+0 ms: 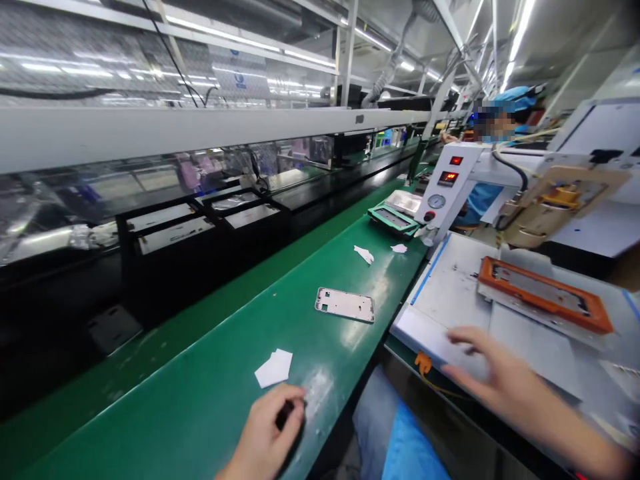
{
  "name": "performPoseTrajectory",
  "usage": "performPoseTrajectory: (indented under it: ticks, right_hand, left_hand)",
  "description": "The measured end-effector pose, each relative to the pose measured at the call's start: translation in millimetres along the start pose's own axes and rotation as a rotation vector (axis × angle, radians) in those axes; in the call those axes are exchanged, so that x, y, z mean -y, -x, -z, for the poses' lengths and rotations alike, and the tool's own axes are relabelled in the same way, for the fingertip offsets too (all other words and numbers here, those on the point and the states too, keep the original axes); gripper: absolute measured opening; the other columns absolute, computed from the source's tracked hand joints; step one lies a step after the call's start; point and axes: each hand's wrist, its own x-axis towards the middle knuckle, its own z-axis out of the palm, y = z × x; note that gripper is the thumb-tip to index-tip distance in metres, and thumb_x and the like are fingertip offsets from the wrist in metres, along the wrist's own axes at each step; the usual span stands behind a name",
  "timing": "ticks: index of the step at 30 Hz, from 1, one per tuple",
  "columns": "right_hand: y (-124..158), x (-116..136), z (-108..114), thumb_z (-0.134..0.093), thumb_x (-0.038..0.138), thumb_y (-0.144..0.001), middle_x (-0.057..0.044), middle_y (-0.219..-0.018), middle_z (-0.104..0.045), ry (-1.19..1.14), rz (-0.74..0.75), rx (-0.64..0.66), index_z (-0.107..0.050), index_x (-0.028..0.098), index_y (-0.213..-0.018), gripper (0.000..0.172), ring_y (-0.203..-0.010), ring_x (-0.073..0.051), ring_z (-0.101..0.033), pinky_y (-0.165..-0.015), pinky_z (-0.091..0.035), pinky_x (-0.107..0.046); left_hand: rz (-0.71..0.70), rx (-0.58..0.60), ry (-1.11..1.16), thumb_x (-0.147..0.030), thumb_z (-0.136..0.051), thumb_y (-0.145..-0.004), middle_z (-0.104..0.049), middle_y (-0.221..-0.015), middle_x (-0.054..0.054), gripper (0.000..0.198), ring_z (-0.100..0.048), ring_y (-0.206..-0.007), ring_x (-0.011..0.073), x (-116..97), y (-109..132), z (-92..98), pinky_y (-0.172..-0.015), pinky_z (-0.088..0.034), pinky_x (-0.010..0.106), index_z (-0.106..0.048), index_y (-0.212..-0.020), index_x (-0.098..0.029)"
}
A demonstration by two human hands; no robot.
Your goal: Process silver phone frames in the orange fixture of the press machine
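Note:
My left hand [267,433] rests on the green conveyor belt [210,393] near its front edge, fingers curled round a small dark thing I cannot make out. Just beyond it lie white paper slips [274,368]. My right hand [493,377] hovers with fingers spread over the front of a white work plate [450,293], holding nothing; it is blurred by motion. A silver phone frame [345,305] lies flat on the belt between the two hands, further away. An orange-rimmed fixture [545,297] sits on the work plate beyond my right hand.
A press machine with red displays and a gauge [443,193] stands behind the plate. A green tray [393,219] and white scraps [364,254] lie further down the belt. Black trays [200,223] line the far side. Another person in a blue cap [507,107] works at the back right.

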Motion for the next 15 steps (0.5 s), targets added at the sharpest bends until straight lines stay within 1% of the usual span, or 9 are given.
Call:
performPoseTrajectory:
  ticks: [1, 2, 3, 5, 6, 8, 10, 12, 15]
  right_hand:
    - [-21.4, 22.0, -27.4, -0.065, 0.053, -0.089, -0.012, -0.141, -0.056, -0.028, 0.066, 0.118, -0.051, 0.031, -0.139, 0.056, -0.121, -0.028, -0.061, -0.099, -0.056, -0.044]
    - [-42.6, 41.3, -54.6, -0.068, 0.052, -0.087, -0.013, -0.153, -0.045, -0.014, 0.093, 0.162, -0.045, 0.029, -0.146, 0.067, -0.131, -0.03, -0.055, -0.106, -0.052, -0.047]
    - [-62.3, 56.2, -80.3, -0.071, 0.05, -0.083, -0.014, -0.159, -0.035, 0.018, 0.068, 0.187, -0.04, 0.026, -0.15, 0.077, -0.135, -0.033, -0.051, -0.109, -0.049, -0.049]
    - [-94.3, 70.4, -124.4, -0.074, 0.049, -0.078, -0.019, -0.162, -0.028, 0.073, -0.02, 0.164, -0.036, 0.02, -0.153, 0.089, -0.137, -0.037, -0.049, -0.111, -0.047, -0.052]
    - [-106.2, 70.2, -142.5, -0.073, 0.05, -0.078, -0.02, -0.16, -0.03, 0.082, -0.052, 0.13, -0.036, 0.017, -0.153, 0.09, -0.137, -0.038, -0.049, -0.111, -0.047, -0.052]
    - [-125.6, 61.0, -172.3, -0.068, 0.056, -0.081, -0.021, -0.155, -0.038, 0.054, -0.049, 0.039, -0.037, 0.015, -0.152, 0.087, -0.135, -0.037, -0.05, -0.111, -0.046, -0.051]
    - [-145.9, 50.8, -196.3, -0.062, 0.063, -0.083, -0.021, -0.149, -0.044, 0.017, -0.005, -0.048, -0.039, 0.014, -0.15, 0.086, -0.135, -0.036, -0.05, -0.111, -0.046, -0.052]
    - [-171.6, 50.7, -217.3, -0.061, 0.067, -0.082, -0.021, -0.147, -0.047, 0.003, 0.016, -0.081, -0.041, 0.014, -0.149, 0.088, -0.135, -0.037, -0.049, -0.111, -0.045, -0.053]
    - [-218.7, 76.1, -245.5, -0.063, 0.065, -0.081, -0.023, -0.148, -0.044, 0.001, 0.021, -0.05, -0.042, 0.012, -0.148, 0.088, -0.136, -0.038, -0.048, -0.11, -0.045, -0.053]
  left_hand:
    - [0.041, -0.076, -0.072, -0.033, -0.058, -0.097, -0.071, -0.085, 0.0, 0.015, -0.068, -0.075, 0.0123, 5.1, -3.6, 15.0, -0.071, -0.053, 0.021, -0.069, -0.103, -0.026]
    - [0.077, -0.15, -0.137, -0.036, -0.059, -0.096, -0.072, -0.086, 0.0, 0.016, -0.068, -0.075, 0.0128, 12.1, -5.6, 30.8, -0.07, -0.053, 0.021, -0.07, -0.101, -0.026]
    - [0.116, -0.223, -0.204, -0.041, -0.059, -0.094, -0.073, -0.088, 0.001, 0.02, -0.069, -0.076, 0.014, 20.8, -5.9, 47.4, -0.07, -0.054, 0.023, -0.071, -0.099, -0.025]
    - [0.246, -0.369, -0.346, -0.052, -0.057, -0.091, -0.073, -0.089, 0.003, 0.032, -0.069, -0.076, 0.0174, 40.5, -1.9, 81.8, -0.071, -0.056, 0.028, -0.071, -0.097, -0.023]
    - [0.333, -0.442, -0.414, -0.056, -0.054, -0.089, -0.073, -0.09, 0.004, 0.038, -0.07, -0.077, 0.0192, 50.3, 1.6, 98.9, -0.073, -0.057, 0.03, -0.07, -0.098, -0.022]
    - [0.503, -0.571, -0.529, -0.059, -0.049, -0.088, -0.072, -0.096, 0.007, 0.046, -0.07, -0.083, 0.0224, 67.5, 9.0, 130.4, -0.08, -0.058, 0.036, -0.067, -0.106, -0.02]
    - [0.618, -0.659, -0.615, -0.057, -0.049, -0.087, -0.067, -0.116, 0.012, 0.054, -0.068, -0.103, 0.0265, 81.1, 13.3, 156.2, -0.092, -0.056, 0.041, -0.06, -0.123, -0.017]
    - [0.697, -0.703, -0.686, -0.056, -0.052, -0.087, -0.055, -0.137, 0.017, 0.067, -0.059, -0.124, 0.0311, 92.3, 12.1, 175.6, -0.104, -0.051, 0.046, -0.048, -0.139, -0.015]
    - [0.803, -0.717, -0.781, -0.058, -0.056, -0.086, -0.042, -0.15, 0.02, 0.082, -0.049, -0.136, 0.0363, 107.4, 1.7, 196.5, -0.111, -0.046, 0.051, -0.033, -0.152, -0.014]
